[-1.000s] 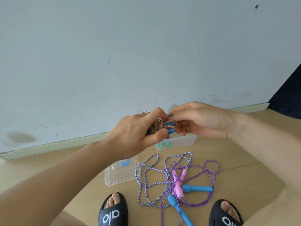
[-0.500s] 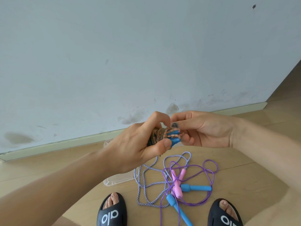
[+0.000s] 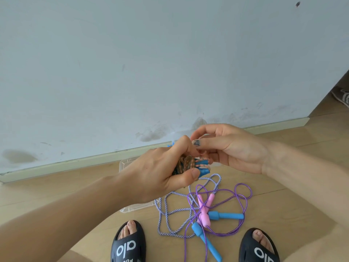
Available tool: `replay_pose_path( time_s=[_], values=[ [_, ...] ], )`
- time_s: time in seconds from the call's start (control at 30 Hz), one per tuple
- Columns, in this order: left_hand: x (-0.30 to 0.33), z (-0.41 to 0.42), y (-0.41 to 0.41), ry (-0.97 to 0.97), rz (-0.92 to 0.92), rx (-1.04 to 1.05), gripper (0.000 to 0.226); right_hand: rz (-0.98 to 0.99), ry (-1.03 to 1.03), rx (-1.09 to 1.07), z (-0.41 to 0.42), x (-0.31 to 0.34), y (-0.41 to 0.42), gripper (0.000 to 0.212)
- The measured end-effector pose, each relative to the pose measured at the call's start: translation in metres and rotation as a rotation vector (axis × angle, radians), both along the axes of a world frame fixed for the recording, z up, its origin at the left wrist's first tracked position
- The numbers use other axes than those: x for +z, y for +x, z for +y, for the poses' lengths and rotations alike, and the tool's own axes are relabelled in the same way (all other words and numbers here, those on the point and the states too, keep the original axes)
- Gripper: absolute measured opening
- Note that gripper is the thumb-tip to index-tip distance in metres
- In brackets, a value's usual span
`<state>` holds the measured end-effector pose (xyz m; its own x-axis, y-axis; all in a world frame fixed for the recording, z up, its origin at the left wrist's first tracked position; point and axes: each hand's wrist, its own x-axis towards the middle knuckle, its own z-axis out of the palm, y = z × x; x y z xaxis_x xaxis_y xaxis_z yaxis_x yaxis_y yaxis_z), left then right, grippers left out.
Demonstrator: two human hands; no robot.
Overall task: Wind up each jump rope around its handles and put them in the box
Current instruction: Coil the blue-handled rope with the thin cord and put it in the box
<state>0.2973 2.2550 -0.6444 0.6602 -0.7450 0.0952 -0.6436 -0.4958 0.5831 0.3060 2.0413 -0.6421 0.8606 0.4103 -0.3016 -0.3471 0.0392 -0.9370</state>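
My left hand (image 3: pixel 158 173) grips a wound jump rope (image 3: pixel 188 164), an orange-and-dark braided cord wrapped round two blue handles whose ends stick out to the right. My right hand (image 3: pixel 230 148) pinches the cord at the top of that bundle with thumb and fingers. On the floor below lie a white-and-blue twisted rope (image 3: pixel 166 210) with blue handles (image 3: pixel 224 215) and a thin purple rope (image 3: pixel 243 195) with pink handles (image 3: pixel 204 208), tangled together. The clear plastic box (image 3: pixel 124 163) sits by the wall, mostly hidden behind my hands.
A flat clear lid (image 3: pixel 136 208) lies on the wooden floor left of the ropes, partly under my left arm. My two feet in black slides (image 3: pixel 128 242) stand at the bottom edge. A shoe (image 3: pixel 342 97) lies at the far right past the wall corner.
Both hands with the wound rope have dropped lower and now cover more of the box. My right thumb and fingers shifted onto the cord at the top of the bundle.
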Motion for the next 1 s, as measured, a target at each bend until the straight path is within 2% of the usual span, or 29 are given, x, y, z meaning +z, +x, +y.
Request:
replay_pose_path(
  time_s=[0.17, 0.3, 0.5, 0.57, 0.73, 1.0],
  values=[
    [-0.001, 0.002, 0.003, 0.051, -0.060, 0.028, 0.037, -0.125, -0.124, -0.069, 0.002, -0.005, -0.006, 0.002],
    [-0.002, 0.002, 0.006, 0.064, -0.077, 0.039, 0.040, -0.097, -0.192, -0.094, 0.002, -0.006, -0.009, 0.006],
    [-0.003, 0.000, 0.005, 0.088, -0.092, 0.009, 0.043, 0.100, -0.146, 0.102, -0.014, 0.006, -0.004, 0.025],
    [-0.004, 0.000, 0.005, 0.088, -0.088, -0.007, 0.040, 0.123, -0.152, 0.144, -0.020, 0.009, -0.002, 0.023],
    [-0.002, -0.004, 0.003, 0.060, -0.075, -0.026, 0.035, 0.172, -0.103, 0.129, -0.018, 0.007, -0.003, 0.021],
    [-0.002, -0.004, 0.008, 0.079, -0.100, -0.011, 0.037, 0.152, 0.035, -0.038, -0.009, 0.003, -0.009, 0.019]
  ],
)
